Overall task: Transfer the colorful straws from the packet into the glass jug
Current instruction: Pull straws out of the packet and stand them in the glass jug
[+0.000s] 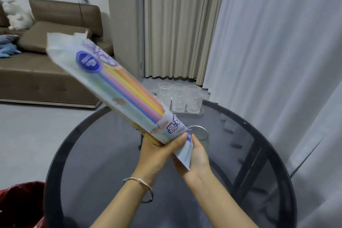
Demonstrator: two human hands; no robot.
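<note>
A long plastic packet (103,79) full of colorful straws (133,92) slants up and to the left above the round glass table (273,135). My left hand (157,155) grips the packet's lower part from underneath. My right hand (198,157) pinches its bottom end. The packet's top end looks torn. The glass jug (200,135) stands on the table just behind my hands, partly hidden by the packet and my right hand.
A tray (200,111) with several clear glasses (193,102) sits at the table's far edge. A brown sofa (46,72) stands at the left, curtains (268,61) hang at the right. A red bin (20,205) is at the lower left.
</note>
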